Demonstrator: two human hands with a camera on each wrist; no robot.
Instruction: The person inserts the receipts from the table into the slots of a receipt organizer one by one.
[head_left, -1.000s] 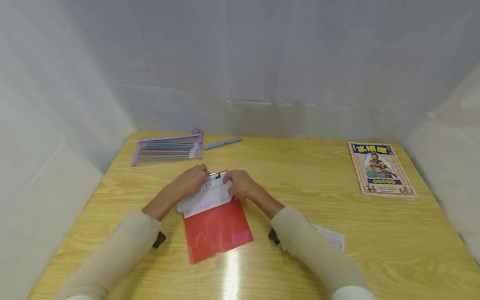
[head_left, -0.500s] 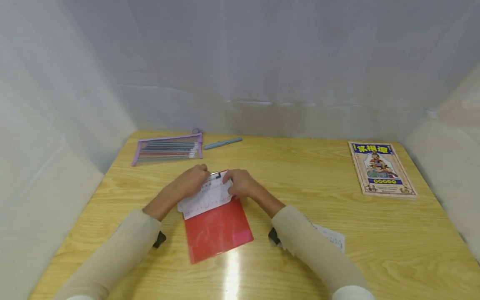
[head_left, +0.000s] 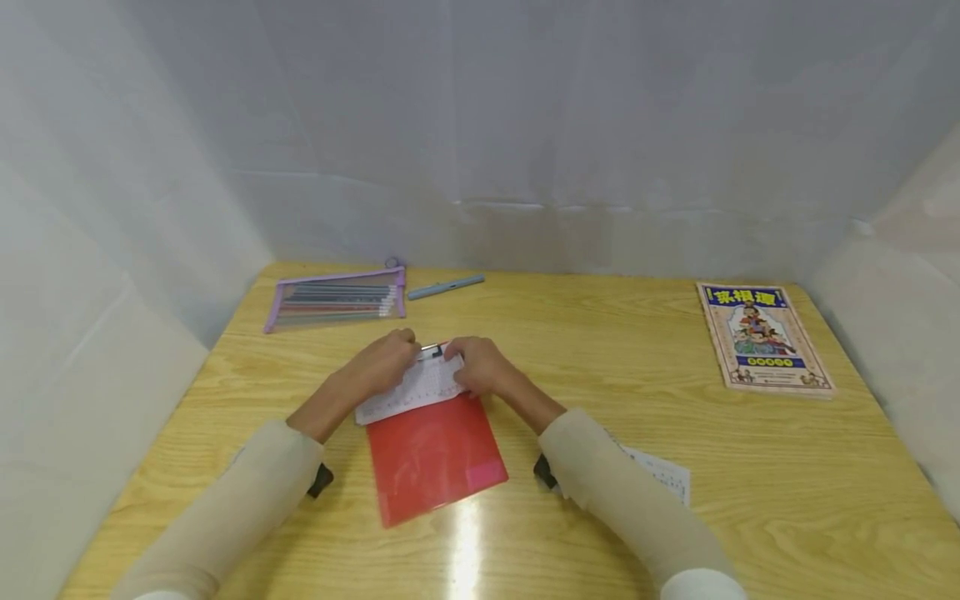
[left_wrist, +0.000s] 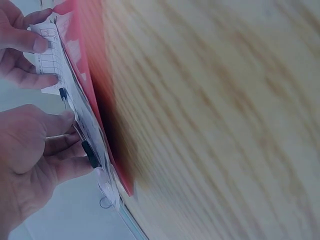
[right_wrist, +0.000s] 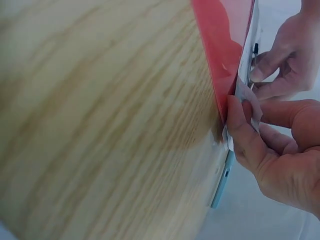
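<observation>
A red folder [head_left: 435, 467] lies on the wooden table, printed white sheets [head_left: 416, 392] across its upper part. Along its top edge sits a metal clip [head_left: 431, 352] with black ends. My left hand [head_left: 386, 362] pinches the clip's metal bar; in the left wrist view, thumb and fingers close on the clip [left_wrist: 90, 154] between its black ends. At the upper right corner, my right hand [head_left: 480, 367] pinches the sheets. The right wrist view has the paper [right_wrist: 250, 102] bent between my right thumb and fingers, close against the folder [right_wrist: 225, 55].
A purple-edged clear pouch of pencils [head_left: 337, 298] lies at the back left, beside a blue pen [head_left: 446, 287]. An illustrated book [head_left: 765, 337] is at the back right. Another printed sheet [head_left: 663, 473] lies partly under my right sleeve [head_left: 622, 492].
The sheets have shifted up toward the clip, so their lower edge sits higher and more red shows below. Both hands keep nearly the same places.
</observation>
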